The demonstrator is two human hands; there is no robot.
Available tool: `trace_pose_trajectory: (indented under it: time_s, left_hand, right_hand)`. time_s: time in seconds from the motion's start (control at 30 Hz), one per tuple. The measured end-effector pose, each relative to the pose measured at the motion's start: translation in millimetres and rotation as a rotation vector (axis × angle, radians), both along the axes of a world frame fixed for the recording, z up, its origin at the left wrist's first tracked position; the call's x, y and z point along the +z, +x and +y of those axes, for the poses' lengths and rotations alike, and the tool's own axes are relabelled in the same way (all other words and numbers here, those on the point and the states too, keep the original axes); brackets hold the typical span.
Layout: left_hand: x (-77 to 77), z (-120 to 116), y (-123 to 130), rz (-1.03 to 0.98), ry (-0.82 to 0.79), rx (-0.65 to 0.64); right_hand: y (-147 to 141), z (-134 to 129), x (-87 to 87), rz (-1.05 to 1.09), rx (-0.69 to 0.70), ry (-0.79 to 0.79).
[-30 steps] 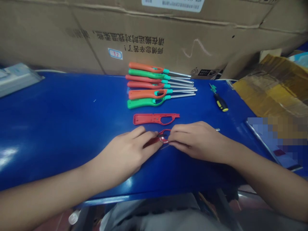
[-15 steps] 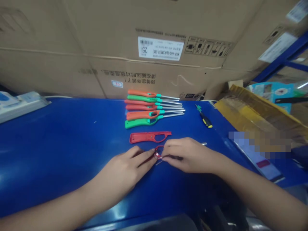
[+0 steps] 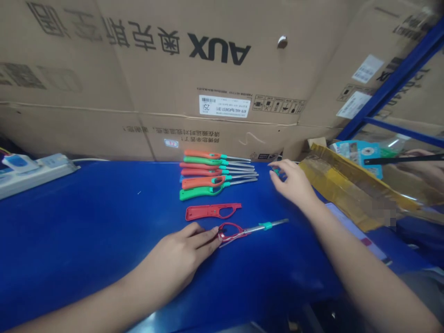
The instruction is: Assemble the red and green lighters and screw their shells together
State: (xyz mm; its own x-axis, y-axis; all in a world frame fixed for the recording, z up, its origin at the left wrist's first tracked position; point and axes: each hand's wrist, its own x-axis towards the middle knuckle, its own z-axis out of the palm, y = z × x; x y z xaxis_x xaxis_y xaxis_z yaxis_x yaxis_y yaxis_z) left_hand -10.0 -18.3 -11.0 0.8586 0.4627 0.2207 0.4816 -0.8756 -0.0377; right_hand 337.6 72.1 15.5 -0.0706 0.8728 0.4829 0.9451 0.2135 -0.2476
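Seen from the head camera, the left hand (image 3: 176, 252) lies flat on the blue tabletop (image 3: 86, 231), its fingers extended and loosely together rather than pinching. Its fingertips touch the red lighter (image 3: 231, 232), which lies on the tabletop at the near middle, with its open loop handle against those fingertips. Its steel tube runs right and slightly far, with a teal collar near the tip.

The right hand (image 3: 289, 182) is well apart from it, farther right and near the far edge of the tabletop. Its fingers curl downward and bunch over a small teal piece (image 3: 276, 172), most of which they hide. Whether they pinch it, I cannot tell.

Just far of the lighter lies a loose red half-shell (image 3: 213, 212), open side up. Farther on, a neat row of finished long lighters (image 3: 215, 173) in orange, green and red points right, with a green one nearest.

At the far left sits a white power strip (image 3: 38, 169). Along the far edge stand cardboard cartons (image 3: 218, 60) printed with AUX and Chinese text. To the right, a crumpled yellow-and-brown packing sheet (image 3: 347, 187) rests against the tabletop, beside a blue shelf frame (image 3: 391, 78). Past it, at the far right, is a blurred hand (image 3: 421, 166), apparently another person's, near a thin black strip (image 3: 402, 159).
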Motion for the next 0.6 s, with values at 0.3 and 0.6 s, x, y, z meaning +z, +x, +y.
trace_pose_trajectory:
  time_s: [0.3,0.6]
  left_hand:
    - [-3.1,3,-2,-0.026,-0.021,0.021]
    - [1.2,5,-2,-0.016,0.01,0.002]
  right_hand:
    - [59,41,-33.7,-0.082,-0.173,-0.212]
    - [68,38,-30.2,-0.106,-0.331,-0.365]
